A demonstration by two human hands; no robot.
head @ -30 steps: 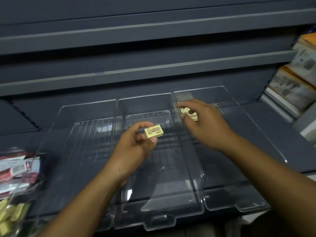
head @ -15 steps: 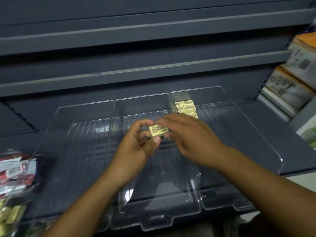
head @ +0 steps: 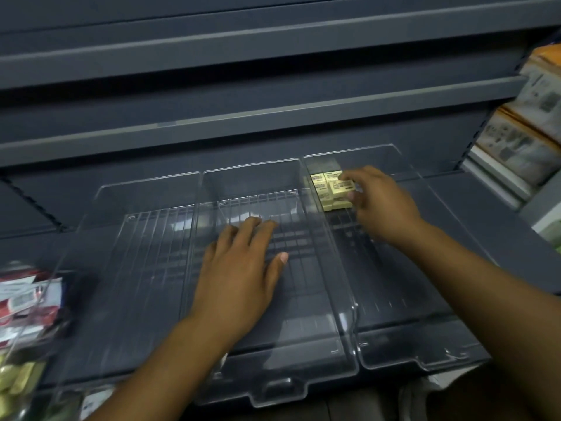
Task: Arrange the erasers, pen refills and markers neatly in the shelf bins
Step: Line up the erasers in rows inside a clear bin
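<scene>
Three clear plastic bins stand side by side on the dark shelf. At the back left corner of the right bin (head: 425, 357) sits a stack of pale yellow erasers (head: 323, 189). My right hand (head: 382, 205) reaches into that bin and pinches one yellow eraser (head: 341, 187) between thumb and fingers on top of the stack. My left hand (head: 243, 275) hovers flat over the middle bin (head: 273, 387), fingers straight, holding nothing. The left bin (head: 127, 238) has nothing in it.
At the far left, a clear container (head: 27, 305) holds red and white packets, with loose yellow erasers (head: 18, 381) below. Boxed goods (head: 522, 141) are stacked on shelves at the right. Dark shelf boards (head: 243, 117) overhang the bins.
My right hand took the eraser from my left hand and carried it back to the stack in the right bin. My left hand opened and flattened over the middle bin.
</scene>
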